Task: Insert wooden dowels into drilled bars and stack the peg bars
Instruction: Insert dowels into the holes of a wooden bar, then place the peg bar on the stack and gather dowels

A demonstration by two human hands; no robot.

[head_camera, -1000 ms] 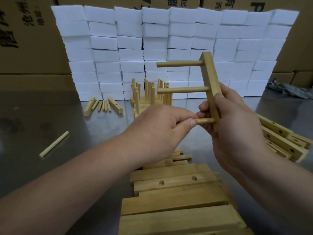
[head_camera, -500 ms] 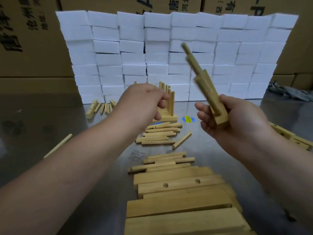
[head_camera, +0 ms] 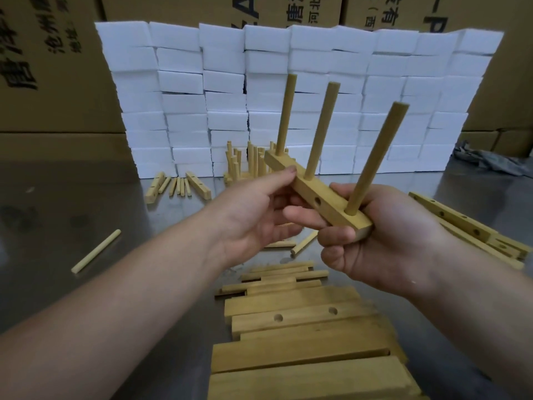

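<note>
I judge this peg bar (head_camera: 314,194) finished: three dowels (head_camera: 320,128) stand in it, above mid-worktop (head_camera: 86,197). The right hand (head_camera: 383,243) grips its near end and the left hand (head_camera: 259,215) pinches its middle. It is not yet on the far-edge stack (head_camera: 248,163), and empty drilled bars (head_camera: 302,319) wait at the near edge.

Soft, even light falls from overhead — the white foam blocks (head_camera: 317,67) glow brightest, while the steel tabletop (head_camera: 57,197) lies dim with a dull sheen. Shadows are faint. The wide lens bows the block wall at its edges; the nearest bars (head_camera: 302,382) look slightly soft.
</note>
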